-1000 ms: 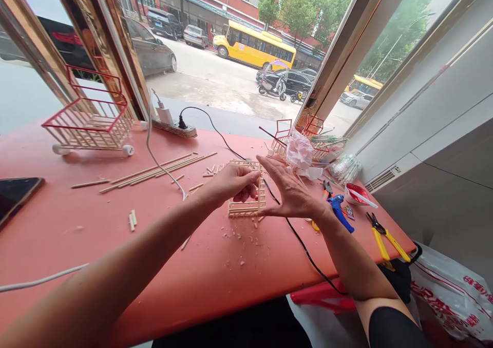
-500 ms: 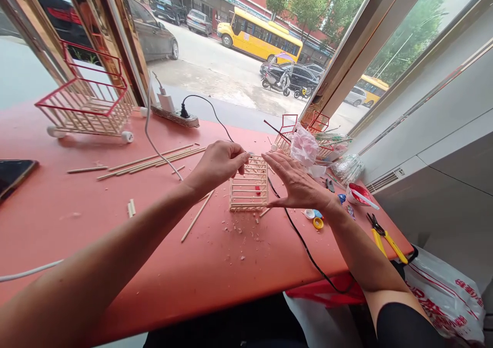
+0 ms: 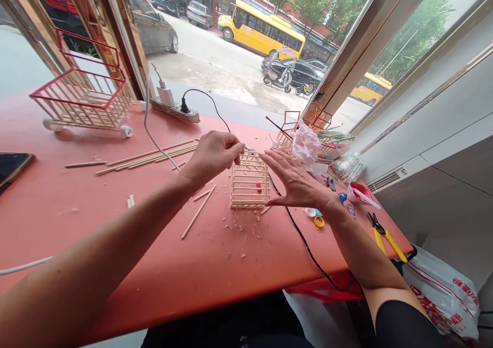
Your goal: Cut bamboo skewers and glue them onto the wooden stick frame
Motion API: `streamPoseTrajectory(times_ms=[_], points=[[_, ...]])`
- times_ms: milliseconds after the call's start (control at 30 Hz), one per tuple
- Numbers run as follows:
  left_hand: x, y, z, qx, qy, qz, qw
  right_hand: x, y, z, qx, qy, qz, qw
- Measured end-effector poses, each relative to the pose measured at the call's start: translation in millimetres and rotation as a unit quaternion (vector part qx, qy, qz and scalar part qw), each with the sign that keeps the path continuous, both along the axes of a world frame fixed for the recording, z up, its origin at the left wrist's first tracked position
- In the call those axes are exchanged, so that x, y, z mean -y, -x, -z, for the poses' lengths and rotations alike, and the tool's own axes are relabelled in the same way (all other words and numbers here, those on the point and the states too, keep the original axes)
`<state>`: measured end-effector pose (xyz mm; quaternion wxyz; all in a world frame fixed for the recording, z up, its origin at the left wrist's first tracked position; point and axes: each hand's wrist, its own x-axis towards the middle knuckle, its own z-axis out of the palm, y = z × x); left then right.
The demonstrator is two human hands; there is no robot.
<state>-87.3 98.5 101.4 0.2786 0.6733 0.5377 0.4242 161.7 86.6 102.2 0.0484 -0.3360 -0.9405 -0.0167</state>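
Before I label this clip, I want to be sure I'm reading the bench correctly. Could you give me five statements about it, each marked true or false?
1. The right hand is beside the stick frame, fingers spread. True.
2. The left hand lies flat, palm down, on the table. False: its fingers are bunched at the frame's far left corner.
3. The yellow-handled pliers are being squeezed by a hand. False: they lie to the right of the right hand, untouched.
4. A small red piece shows among the frame's slats. True.
5. The red-rimmed cart at the left is tipped over. False: it stands upright on white wheels.
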Motion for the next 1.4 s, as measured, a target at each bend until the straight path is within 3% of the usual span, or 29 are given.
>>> streamPoseTrajectory(times_ms=[1400], points=[[-2, 4, 2.4, 0.014, 0.02, 0.018, 1.0, -8, -4, 3.3, 0.007, 0.036, 0.007, 0.999]])
